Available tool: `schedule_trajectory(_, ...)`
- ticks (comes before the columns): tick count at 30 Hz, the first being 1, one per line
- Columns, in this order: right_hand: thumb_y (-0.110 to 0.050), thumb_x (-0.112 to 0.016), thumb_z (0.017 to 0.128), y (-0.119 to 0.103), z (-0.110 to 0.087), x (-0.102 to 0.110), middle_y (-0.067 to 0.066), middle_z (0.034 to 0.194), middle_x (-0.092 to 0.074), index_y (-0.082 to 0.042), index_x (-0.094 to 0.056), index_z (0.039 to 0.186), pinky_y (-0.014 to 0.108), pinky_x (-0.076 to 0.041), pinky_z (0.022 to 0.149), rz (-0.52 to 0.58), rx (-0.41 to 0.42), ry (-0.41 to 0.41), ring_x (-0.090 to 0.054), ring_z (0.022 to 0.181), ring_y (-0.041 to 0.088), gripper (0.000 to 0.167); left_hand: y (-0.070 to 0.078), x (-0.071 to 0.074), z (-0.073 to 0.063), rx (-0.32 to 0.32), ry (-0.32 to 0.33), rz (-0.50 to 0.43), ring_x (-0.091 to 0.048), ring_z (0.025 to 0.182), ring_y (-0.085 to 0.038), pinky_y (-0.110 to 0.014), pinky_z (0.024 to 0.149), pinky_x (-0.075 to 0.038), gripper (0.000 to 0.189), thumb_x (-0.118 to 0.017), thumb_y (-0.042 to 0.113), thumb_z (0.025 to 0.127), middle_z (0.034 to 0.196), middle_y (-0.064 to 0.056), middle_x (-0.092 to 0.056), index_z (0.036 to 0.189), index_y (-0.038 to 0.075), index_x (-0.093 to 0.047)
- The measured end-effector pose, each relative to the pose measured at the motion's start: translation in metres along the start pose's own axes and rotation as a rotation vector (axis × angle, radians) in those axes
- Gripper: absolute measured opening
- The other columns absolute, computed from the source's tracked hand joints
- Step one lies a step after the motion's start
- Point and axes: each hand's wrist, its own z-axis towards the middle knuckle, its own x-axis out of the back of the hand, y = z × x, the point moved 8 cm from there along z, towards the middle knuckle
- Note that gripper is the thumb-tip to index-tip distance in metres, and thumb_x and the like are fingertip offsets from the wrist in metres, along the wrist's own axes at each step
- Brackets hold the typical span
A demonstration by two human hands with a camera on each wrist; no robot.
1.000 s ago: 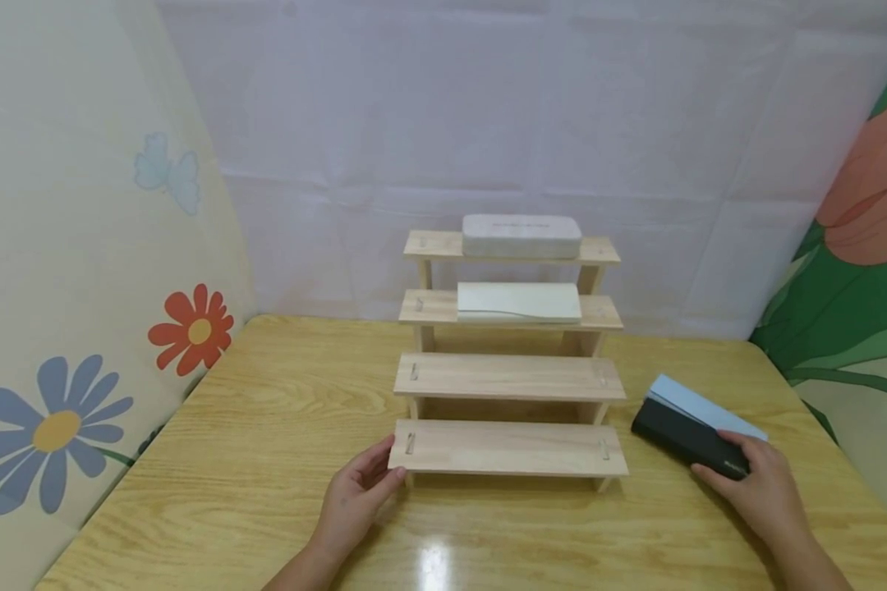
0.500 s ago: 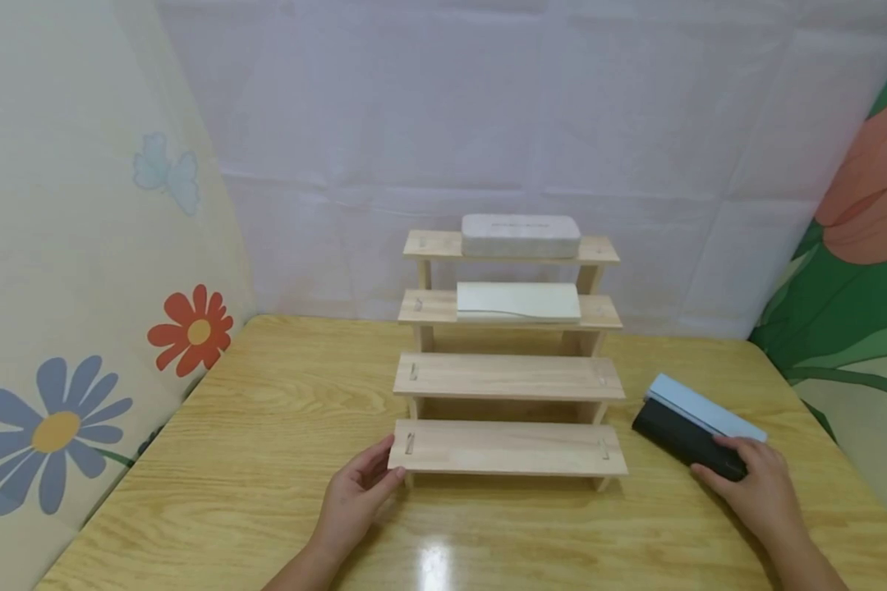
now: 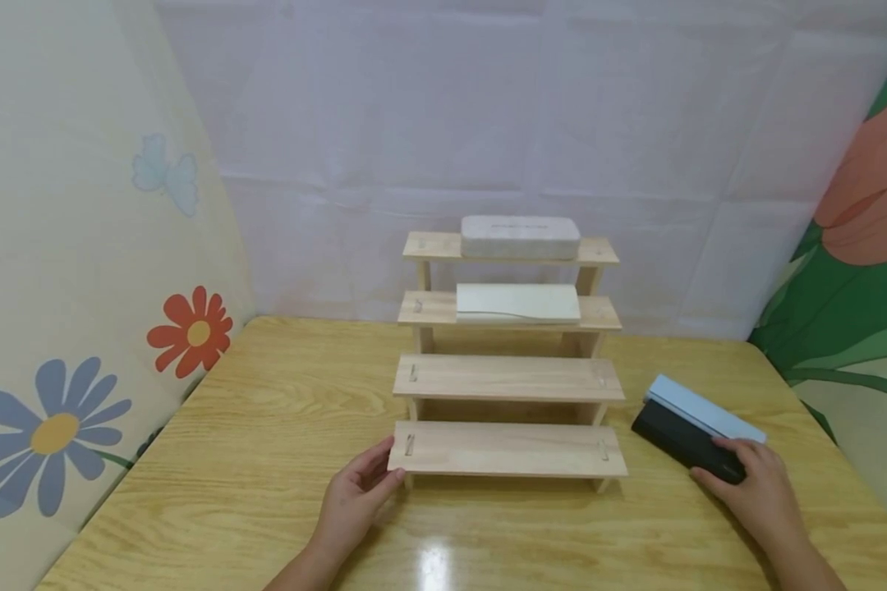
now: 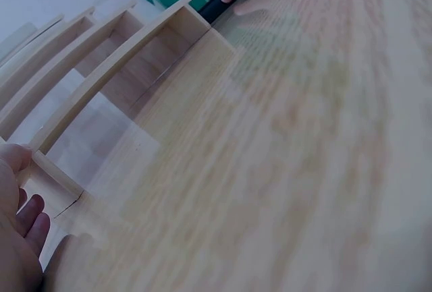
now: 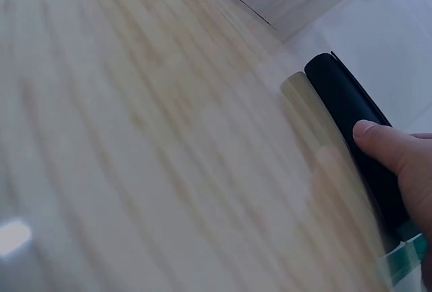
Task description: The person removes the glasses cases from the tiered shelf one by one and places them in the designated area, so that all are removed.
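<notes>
A stepped wooden display shelf [image 3: 508, 450] stands mid-table in the head view. My left hand [image 3: 355, 497] holds the left end of its lowest step, thumb at the front corner and fingers toward the back edge. In the left wrist view, the thumb [image 4: 17, 156] meets the corner of the board. To the right, my right hand [image 3: 761, 492] grips the near end of a black glasses case [image 3: 683, 439], thumb on its front side and fingers over the top. The case lies slantwise, right against a light blue glasses case [image 3: 705, 408]. Its thumb side shows in the right wrist view.
A white rounded case [image 3: 521, 238] sits on the top step, and a cream glasses case with a wavy flap [image 3: 517, 302] on the step below. The wood-grain table [image 3: 266, 443] is bounded by a white cloth backdrop [image 3: 384, 123] and flower-printed side panels [image 3: 52, 246].
The right hand has shifted very slightly along with the end of the black glasses case. The left hand and the shelf stay as they were.
</notes>
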Motion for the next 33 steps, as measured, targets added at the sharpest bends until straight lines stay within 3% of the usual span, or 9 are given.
schedule_trajectory(7, -0.033, -0.081, 0.08, 0.007, -0.006, 0.009, 0.036, 0.124, -0.05, 0.007, -0.056, 0.123, 0.067, -0.034, 0.094, -0.018, -0.099, 0.0, -0.041, 0.115, 0.053, 0.064, 0.001, 0.0, 0.0, -0.014, -0.001, 0.001, -0.059, 0.122, -0.03, -0.026, 0.097, -0.054, 0.046, -0.072, 0.004, 0.087, 0.134, -0.02, -0.06, 0.131, -0.004, -0.058)
schedule_trajectory(15, -0.043, -0.077, 0.083, 0.024, -0.015, 0.011, 0.041, 0.129, -0.043, 0.013, -0.046, 0.131, 0.067, -0.036, 0.094, -0.038, -0.238, -0.106, -0.04, 0.116, 0.054, 0.08, 0.001, -0.001, 0.0, -0.001, -0.003, 0.0, -0.06, 0.12, -0.026, -0.022, 0.095, -0.053, 0.047, -0.072, 0.005, 0.087, 0.134, -0.018, -0.06, 0.131, -0.003, -0.058)
schedule_trajectory(20, -0.043, -0.076, 0.084, 0.029, -0.018, 0.01, 0.041, 0.128, -0.041, 0.013, -0.043, 0.133, 0.067, -0.038, 0.093, -0.03, -0.296, -0.119, -0.042, 0.114, 0.052, 0.081, 0.002, -0.001, 0.0, -0.007, -0.006, -0.002, -0.061, 0.119, -0.026, -0.019, 0.094, -0.053, 0.047, -0.072, 0.006, 0.087, 0.134, -0.019, -0.06, 0.131, -0.003, -0.058)
schedule_trajectory(27, -0.043, -0.073, 0.087, 0.031, -0.016, 0.009, 0.04, 0.128, -0.041, 0.013, -0.043, 0.134, 0.067, -0.036, 0.096, -0.014, -0.321, -0.113, -0.04, 0.116, 0.052, 0.079, 0.003, -0.001, -0.002, -0.01, -0.009, 0.0, -0.06, 0.121, -0.029, -0.025, 0.097, -0.053, 0.047, -0.072, 0.006, 0.088, 0.135, -0.02, -0.059, 0.131, -0.004, -0.057)
schedule_trajectory(33, -0.046, -0.068, 0.09, 0.035, -0.011, 0.008, 0.042, 0.132, -0.04, 0.013, -0.041, 0.136, 0.069, -0.033, 0.1, -0.008, -0.338, -0.139, -0.038, 0.121, 0.054, 0.08, 0.002, -0.001, 0.0, -0.022, -0.002, 0.001, -0.061, 0.118, -0.025, -0.02, 0.094, -0.053, 0.046, -0.072, 0.005, 0.087, 0.133, -0.019, -0.061, 0.13, -0.003, -0.059)
